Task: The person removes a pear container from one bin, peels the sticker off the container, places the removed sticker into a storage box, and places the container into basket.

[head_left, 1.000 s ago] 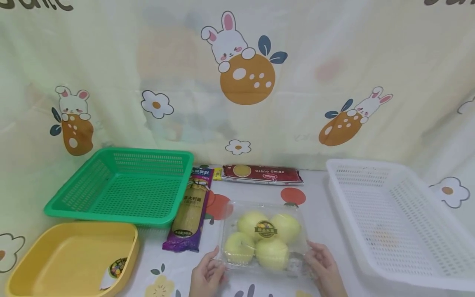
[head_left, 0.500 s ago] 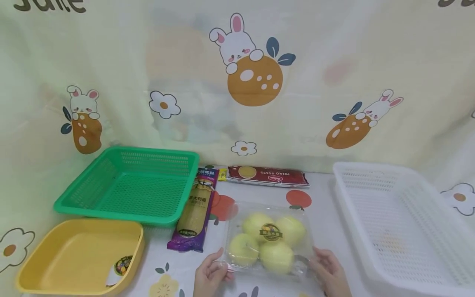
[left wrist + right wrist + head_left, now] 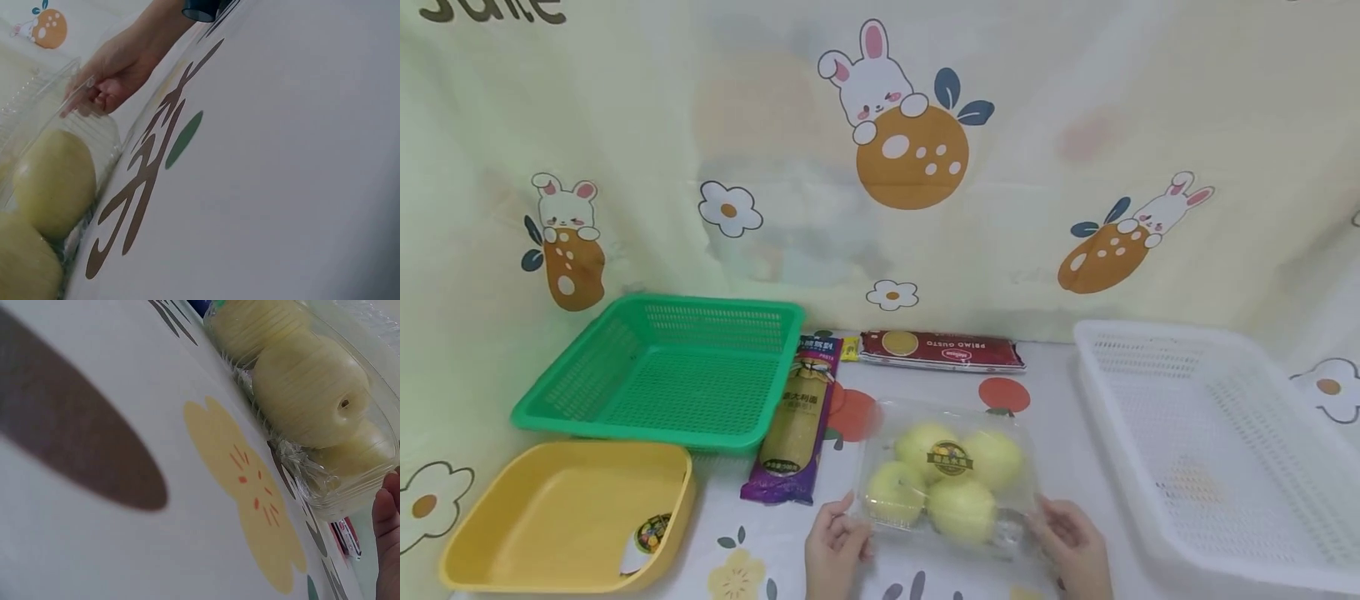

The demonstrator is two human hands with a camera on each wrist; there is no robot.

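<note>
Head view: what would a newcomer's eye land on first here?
Probably the vivid green basket, left of centre, behind the yellow tray. Then the clear box of pale fruits at front centre, held near its front corners by the left hand and the right hand. Above, the large printed rabbit on the backdrop also stands out.

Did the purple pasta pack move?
No. The pasta lies in the same spot beside the green basket; the whole picture just shifted a little.

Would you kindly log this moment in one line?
left hand: holds box, left side; right hand: holds box, right side; fruits: four, inside; pasta: left of box
</note>
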